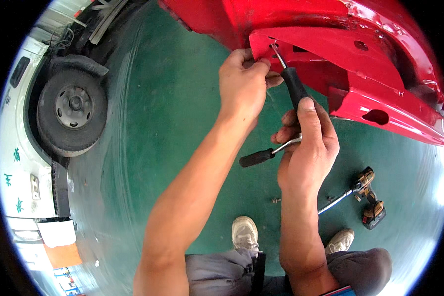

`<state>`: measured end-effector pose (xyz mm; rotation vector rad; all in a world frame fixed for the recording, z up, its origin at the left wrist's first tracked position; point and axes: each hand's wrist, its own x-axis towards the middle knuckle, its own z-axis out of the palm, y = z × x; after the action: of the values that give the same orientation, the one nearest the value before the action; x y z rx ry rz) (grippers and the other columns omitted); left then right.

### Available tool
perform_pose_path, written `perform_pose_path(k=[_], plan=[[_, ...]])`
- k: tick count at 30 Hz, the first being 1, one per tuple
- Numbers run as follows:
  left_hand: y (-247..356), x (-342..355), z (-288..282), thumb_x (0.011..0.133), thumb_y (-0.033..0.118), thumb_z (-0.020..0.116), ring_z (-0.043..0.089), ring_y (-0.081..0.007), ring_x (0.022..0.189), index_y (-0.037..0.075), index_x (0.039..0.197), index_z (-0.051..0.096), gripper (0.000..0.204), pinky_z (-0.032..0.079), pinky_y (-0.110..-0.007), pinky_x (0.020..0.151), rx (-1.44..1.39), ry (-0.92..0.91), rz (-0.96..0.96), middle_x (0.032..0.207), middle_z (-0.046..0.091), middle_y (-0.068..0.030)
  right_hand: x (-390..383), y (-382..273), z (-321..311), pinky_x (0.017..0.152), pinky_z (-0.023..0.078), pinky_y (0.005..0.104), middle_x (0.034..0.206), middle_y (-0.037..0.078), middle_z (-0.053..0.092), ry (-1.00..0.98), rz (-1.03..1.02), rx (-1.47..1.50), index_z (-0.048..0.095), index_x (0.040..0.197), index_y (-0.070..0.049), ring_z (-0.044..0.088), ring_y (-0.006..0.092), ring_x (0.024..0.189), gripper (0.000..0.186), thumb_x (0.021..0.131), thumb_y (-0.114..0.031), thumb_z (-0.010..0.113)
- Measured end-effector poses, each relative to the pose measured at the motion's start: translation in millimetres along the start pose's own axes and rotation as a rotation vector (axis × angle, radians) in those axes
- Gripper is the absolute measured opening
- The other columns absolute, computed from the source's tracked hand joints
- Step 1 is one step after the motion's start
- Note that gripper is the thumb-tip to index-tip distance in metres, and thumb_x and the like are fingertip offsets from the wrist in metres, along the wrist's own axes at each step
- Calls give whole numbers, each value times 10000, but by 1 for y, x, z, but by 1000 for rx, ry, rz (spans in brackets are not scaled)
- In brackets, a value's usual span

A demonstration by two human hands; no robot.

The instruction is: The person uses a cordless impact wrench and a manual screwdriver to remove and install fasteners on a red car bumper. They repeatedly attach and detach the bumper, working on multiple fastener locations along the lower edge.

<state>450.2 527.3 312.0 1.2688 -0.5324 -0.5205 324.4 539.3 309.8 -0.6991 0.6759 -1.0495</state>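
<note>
A screwdriver with a black handle [294,87] is in my right hand [311,143], thumb along the grip. Its metal shaft slants up and left, and the tip meets a small hole in the red metal panel [325,47]. From the same hand juts a second tool with a bent metal shaft and a black handle [256,158]; its other end is hidden by my fingers. My left hand [244,86] is closed at the panel's left corner, thumb and fingers pinching its edge just beside the screwdriver tip.
On the green floor [172,98], right of my right forearm, lies a cordless impact driver [367,190] with a long metal extension [335,201]. A small bolt [276,200] lies near my feet. A white vehicle [27,182] with a dark wheel [73,111] stands at the left.
</note>
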Motion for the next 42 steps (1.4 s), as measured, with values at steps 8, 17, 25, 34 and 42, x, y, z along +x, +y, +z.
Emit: perform_pose_path(k=[8, 17, 25, 34, 42], plan=[[1, 6, -3, 878, -1, 547, 695, -220, 685, -138, 1012, 577, 194, 586, -308, 613, 233, 21, 145, 856, 680, -180, 3, -29, -1, 517, 403, 293, 755, 63, 575, -299, 338, 265, 574, 1024, 24, 437, 110, 515, 264, 954, -230, 557], [20, 6, -18, 838, 67, 642, 698, -209, 695, -73, 879, 646, 146, 539, -330, 637, 628, -37, 201, 755, 696, -163, 0, -28, 14, 493, 355, 251, 700, 26, 508, -263, 299, 43, 561, 1105, 16, 394, 90, 481, 260, 952, -195, 546], [18, 13, -25, 784, 105, 712, 705, -319, 732, -51, 836, 631, 183, 530, -368, 648, 765, -22, 396, 776, 689, -205, -4, -28, 28, 465, 298, 260, 638, -15, 413, -274, 413, 167, 558, 1154, 9, 339, 84, 445, 320, 990, -253, 476], [16, 18, -31, 790, 110, 717, 670, -319, 622, -27, 781, 582, 193, 509, -384, 582, 778, -80, 418, 693, 660, -184, -6, -14, 31, 442, 283, 263, 602, -18, 390, -281, 390, 207, 546, 1181, 3, 313, 85, 411, 330, 986, -256, 482], [18, 17, -31, 781, 124, 740, 680, -322, 639, -8, 794, 572, 214, 513, -387, 576, 816, -84, 476, 697, 663, -179, -11, 7, 38, 390, 292, 210, 651, -35, 444, -242, 331, 430, 522, 1149, -25, 375, 40, 489, 247, 956, -168, 578]])
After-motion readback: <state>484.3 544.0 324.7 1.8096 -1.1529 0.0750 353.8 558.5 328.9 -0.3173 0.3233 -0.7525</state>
